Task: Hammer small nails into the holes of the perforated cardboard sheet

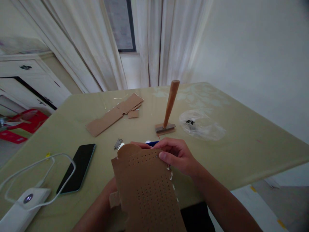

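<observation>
A piece of brown cardboard [149,183] punched with rows of small holes is held up in front of me, its right edge torn and pale. My right hand [176,154] pinches its top right corner, thumb on the near face by the top rows of holes. Behind the sheet my left hand [141,145] supports it; only some fingers show above the top edge, the rest is hidden. Just beyond the hands lie several nails [118,143] and a partly hidden blue object [153,143]. A hammer [171,103] stands handle-up on a small cardboard piece.
Cardboard strips [113,116] lie at the table's back left. A clear plastic bag [205,125] with something black inside sits right of the hammer. At left are a phone [79,167] and a white power bank [31,203] with a looping white cable [72,161].
</observation>
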